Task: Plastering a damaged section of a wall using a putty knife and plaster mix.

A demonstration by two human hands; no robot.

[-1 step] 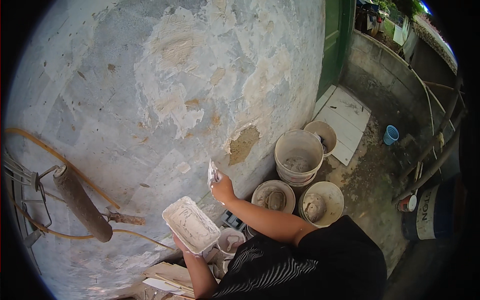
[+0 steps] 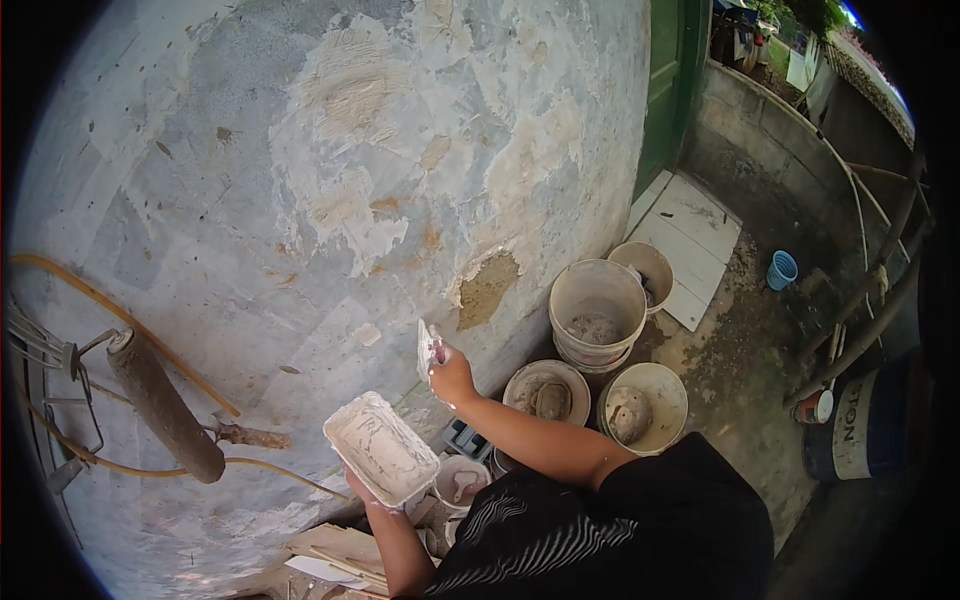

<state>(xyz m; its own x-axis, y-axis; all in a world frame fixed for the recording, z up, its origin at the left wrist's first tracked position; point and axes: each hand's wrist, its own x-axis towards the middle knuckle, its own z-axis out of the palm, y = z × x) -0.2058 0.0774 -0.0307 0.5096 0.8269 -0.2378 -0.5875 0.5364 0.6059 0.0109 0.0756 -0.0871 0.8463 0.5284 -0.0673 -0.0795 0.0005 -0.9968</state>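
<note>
My left hand (image 2: 365, 490) grips a rectangular white plastic tray (image 2: 383, 450) from its lower edge, most of its fingers hidden behind it. White putty smears the tray's inside and crusts its rim. Closed around a putty-coated putty knife (image 2: 425, 342), my right hand (image 2: 452, 378) is raised above and to the right of the tray; white putty dots its fingers. Behind the blade stands a patchy grey-white wall (image 2: 330, 300). A bare brown patch (image 2: 488, 288) shows in it, up and right of the knife.
Several plaster-stained buckets (image 2: 598, 305) stand along the wall's foot at right. A long paint roller (image 2: 165, 405) and a yellow hose (image 2: 120, 300) are at left. Wood boards (image 2: 340, 560) lie below. Farther right are a blue plastic cup (image 2: 782, 270) and a dark drum (image 2: 860, 425).
My right hand has shifted slightly right and turned a little with the putty knife. The tray and my left hand look the same.
</note>
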